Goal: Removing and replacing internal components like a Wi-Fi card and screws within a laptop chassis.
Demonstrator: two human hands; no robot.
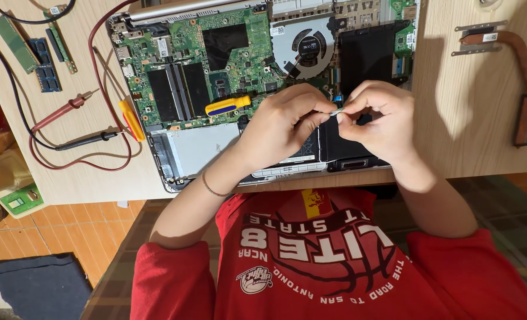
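I am pinching a small silvery strip [336, 111] between my left hand [284, 127] and right hand [377, 121], fingertips closed on its ends, at frame centre above the opened laptop [186, 89], yellow-handled screwdriver [228, 106] lying left.

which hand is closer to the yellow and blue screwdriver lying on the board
Left. The left hand sits just beside the screwdriver; the right hand is farther off, beyond the left.
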